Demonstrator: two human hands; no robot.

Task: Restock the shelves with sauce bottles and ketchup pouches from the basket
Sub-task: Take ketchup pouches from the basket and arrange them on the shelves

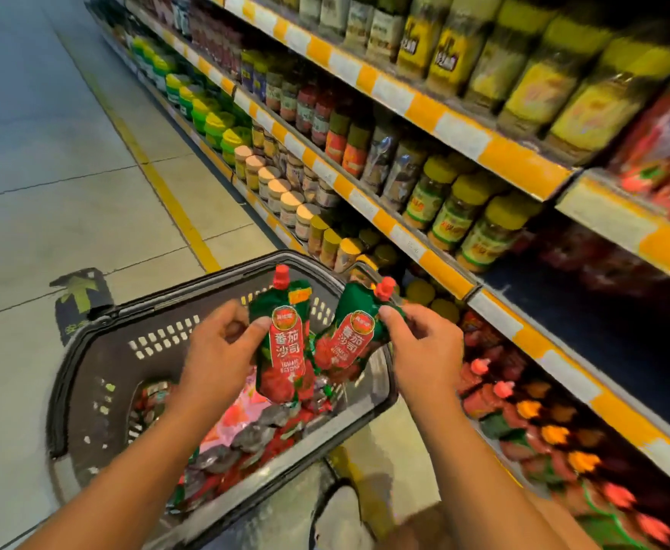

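My left hand (218,351) pinches a green and red ketchup pouch (285,343) with a red cap, held upright above the basket. My right hand (424,347) pinches a second ketchup pouch (353,335) near its spout, tilted to the right. Both pouches hang over the dark plastic basket (99,375), which holds several more pouches (262,430) at its bottom. The shelves (436,271) stand to the right, and their lowest level carries rows of red-capped pouches (523,414).
Jars and bottles fill the middle and upper shelves (464,125) on the right. A dark gap (603,311) shows on the shelf level right of my right hand. The tiled aisle floor (47,152) with a yellow line (166,200) runs away on the left.
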